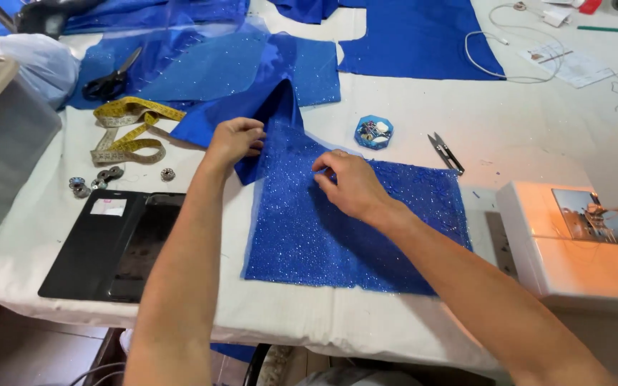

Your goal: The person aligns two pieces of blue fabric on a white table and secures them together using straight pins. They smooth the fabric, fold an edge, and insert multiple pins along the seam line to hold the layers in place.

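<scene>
Landmark: glitter fabric panel (352,229), blue and sparkling, lay flat on the white table (287,314); I placed everything else against it.
Far left of panel: one phone in an open black folio case (109,243) lay face up, well apart from the panel, out of the way of the cloth as I judged.
Upper left of panel: I counted about five metal bobbins (98,179) loose in a cluster, one yellow tape measure (130,129) coiled beside them, and one pair of black scissors (112,80) resting on spare blue cloth.
Left hand (234,141): clenched on the plain blue satin piece (266,114) at the panel's upper left corner, lifting it into a peak, I judged to line up its edge.
Right hand (352,186): fingertips pinched on the panel's top edge just right of that corner, palm pressing down so the cloth stayed flat.
Upper right of panel: one small blue pin box (374,132), near; one pair of thread snips (446,152) just beside the edge, both within easy reach.
Right of panel: one white sewing machine (574,250), close by.
</scene>
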